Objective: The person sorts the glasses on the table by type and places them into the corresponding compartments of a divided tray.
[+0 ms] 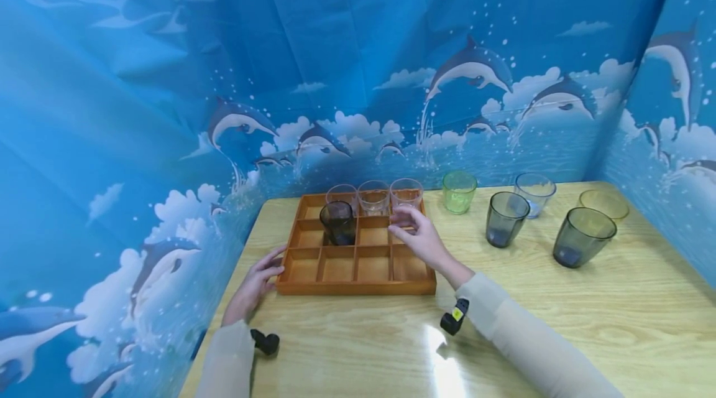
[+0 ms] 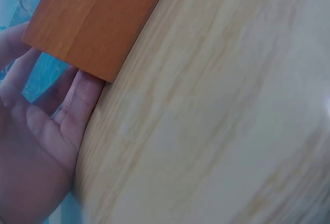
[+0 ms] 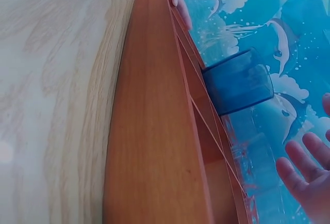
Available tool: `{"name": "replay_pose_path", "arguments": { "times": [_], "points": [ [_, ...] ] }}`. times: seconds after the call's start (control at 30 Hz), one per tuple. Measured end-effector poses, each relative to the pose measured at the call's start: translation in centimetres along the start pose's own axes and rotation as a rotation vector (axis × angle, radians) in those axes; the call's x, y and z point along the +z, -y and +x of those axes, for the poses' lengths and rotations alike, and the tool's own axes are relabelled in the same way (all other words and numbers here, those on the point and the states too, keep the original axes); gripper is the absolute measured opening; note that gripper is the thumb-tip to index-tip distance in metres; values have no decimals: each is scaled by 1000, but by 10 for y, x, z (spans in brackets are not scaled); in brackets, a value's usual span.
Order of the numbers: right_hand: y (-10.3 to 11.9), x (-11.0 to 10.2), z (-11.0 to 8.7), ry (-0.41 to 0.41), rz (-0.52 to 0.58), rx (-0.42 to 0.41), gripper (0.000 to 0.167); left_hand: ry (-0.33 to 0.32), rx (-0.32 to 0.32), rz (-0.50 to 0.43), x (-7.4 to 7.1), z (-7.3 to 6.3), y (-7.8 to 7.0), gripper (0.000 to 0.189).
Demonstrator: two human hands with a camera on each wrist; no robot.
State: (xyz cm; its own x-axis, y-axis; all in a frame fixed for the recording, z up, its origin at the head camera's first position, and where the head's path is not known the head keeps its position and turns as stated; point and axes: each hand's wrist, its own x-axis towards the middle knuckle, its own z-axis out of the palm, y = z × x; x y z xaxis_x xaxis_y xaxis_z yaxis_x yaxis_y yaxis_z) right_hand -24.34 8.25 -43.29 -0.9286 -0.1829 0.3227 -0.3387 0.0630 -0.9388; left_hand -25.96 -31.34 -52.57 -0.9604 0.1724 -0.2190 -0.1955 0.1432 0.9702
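A wooden compartment box (image 1: 356, 288) lies on the table. My left hand (image 1: 255, 284) touches its left side; in the left wrist view the fingers (image 2: 82, 97) lie along the end wall. My right hand (image 1: 421, 238) hovers over the right part of the box, fingers apart and holding nothing. Just beyond its fingertips stands a clear glass (image 1: 406, 191) in the back row. Two more clear glasses, one in the middle (image 1: 373, 198) and one further left (image 1: 343, 194), share that row. A dark glass (image 1: 338, 224) stands slightly tilted in the middle row, second from left.
On the table to the right stand a green glass (image 1: 459, 193), a grey glass (image 1: 506, 219), a clear bluish glass (image 1: 535, 193), a dark olive glass (image 1: 583, 238) and a yellowish glass (image 1: 605, 204). A dolphin-print curtain (image 1: 358, 74) hangs behind the table.
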Motion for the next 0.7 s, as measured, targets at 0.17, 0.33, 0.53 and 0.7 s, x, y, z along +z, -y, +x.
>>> {"name": "replay_pose_path", "arguments": {
  "times": [0.17,0.33,0.53,0.7],
  "points": [
    [0,-7,-5,-11,-28,-6,40,3,1,1,1,-1,-1,54],
    [-1,-14,-9,-25,-47,-3,40,14,-15,-25,1,-1,-2,55],
    [-13,-24,-13,-37,-57,24,41,-1,-33,-17,1,0,-2,55],
    [-6,-31,-19,-43,-63,63,41,-16,-40,-9,1,0,-2,54]
  ]
}}
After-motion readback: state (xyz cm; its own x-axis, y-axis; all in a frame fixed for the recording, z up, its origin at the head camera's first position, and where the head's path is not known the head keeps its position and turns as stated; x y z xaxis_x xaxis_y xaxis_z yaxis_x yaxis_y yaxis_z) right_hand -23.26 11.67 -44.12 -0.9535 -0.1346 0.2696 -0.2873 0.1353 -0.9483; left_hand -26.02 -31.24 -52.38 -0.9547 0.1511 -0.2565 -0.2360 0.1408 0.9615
